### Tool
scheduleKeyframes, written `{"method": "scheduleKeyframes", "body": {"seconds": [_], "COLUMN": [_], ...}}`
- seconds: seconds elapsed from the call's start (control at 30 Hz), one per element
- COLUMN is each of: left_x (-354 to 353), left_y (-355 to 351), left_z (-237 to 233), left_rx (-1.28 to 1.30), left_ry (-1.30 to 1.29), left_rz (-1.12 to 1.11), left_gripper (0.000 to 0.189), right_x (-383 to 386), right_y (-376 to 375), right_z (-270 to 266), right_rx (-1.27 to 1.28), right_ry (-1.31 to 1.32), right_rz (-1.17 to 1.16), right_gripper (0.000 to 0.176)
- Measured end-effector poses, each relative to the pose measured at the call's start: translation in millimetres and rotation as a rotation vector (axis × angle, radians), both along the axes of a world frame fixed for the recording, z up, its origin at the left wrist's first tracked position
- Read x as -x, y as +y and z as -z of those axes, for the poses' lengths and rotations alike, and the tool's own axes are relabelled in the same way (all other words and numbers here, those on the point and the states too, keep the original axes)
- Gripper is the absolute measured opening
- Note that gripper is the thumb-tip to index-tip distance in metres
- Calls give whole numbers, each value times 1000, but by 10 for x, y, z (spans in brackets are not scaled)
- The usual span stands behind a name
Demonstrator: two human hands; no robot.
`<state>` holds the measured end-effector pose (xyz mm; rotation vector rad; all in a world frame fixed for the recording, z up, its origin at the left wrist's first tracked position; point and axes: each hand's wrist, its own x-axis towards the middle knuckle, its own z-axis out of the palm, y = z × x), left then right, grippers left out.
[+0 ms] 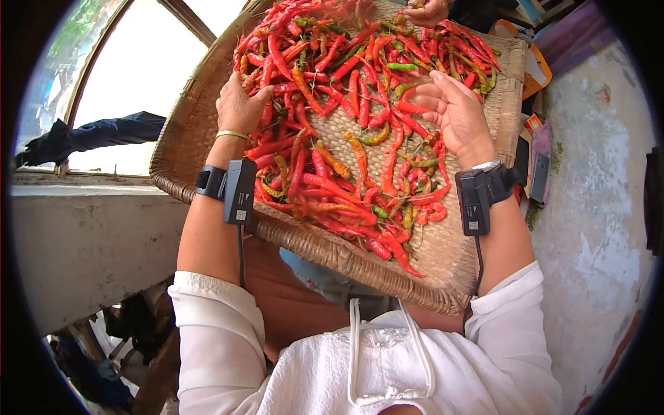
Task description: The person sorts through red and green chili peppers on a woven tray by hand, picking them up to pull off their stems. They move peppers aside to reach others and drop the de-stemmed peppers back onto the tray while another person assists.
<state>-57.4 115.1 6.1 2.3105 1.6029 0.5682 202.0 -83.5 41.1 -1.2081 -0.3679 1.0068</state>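
Daylit arched window (131, 90) above a pale ledge (83, 228); stained concrete (595, 207) at right.

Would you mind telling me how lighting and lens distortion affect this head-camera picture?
Head view: strong fisheye bend with black vignette at the corners; the window is mostly blown out to white; the chillies in the woven tray are evenly lit and sharp, as are the left hand and right hand.

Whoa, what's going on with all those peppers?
A person in a white top has a big woven wicker tray on their lap, heaped with long red chilli peppers and a few green ones. Their left hand rests on the pile, fingers curled down. Their right hand is open, just above the peppers. Another person's hand is at the far edge.
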Motion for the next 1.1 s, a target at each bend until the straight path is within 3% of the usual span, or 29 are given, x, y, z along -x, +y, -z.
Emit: {"method": "scheduleKeyframes", "body": {"seconds": [0.1,0.2,0.3,0.63,1.1], "left_x": [-15,-67,-62,-308,-428], "left_y": [85,13,-19,-771,-1233], "left_z": [163,189,243,-208,-311], "left_rx": [183,195,336,275,150], "left_ry": [137,129,-51,74,188], "left_rz": [15,106,292,620,936], "left_gripper": [78,79,76,56,57], "right_x": [209,383,334,364,313], "right_y": [7,-9,11,3,7], "right_z": [-33,-31,-22,78,155], "right_rx": [151,179,214,212,221], "right_ry": [-101,-259,-302,-563,-848], "right_rz": [-316,-429,-450,-571,-560], "right_gripper": [27,27,25,21,22]}}
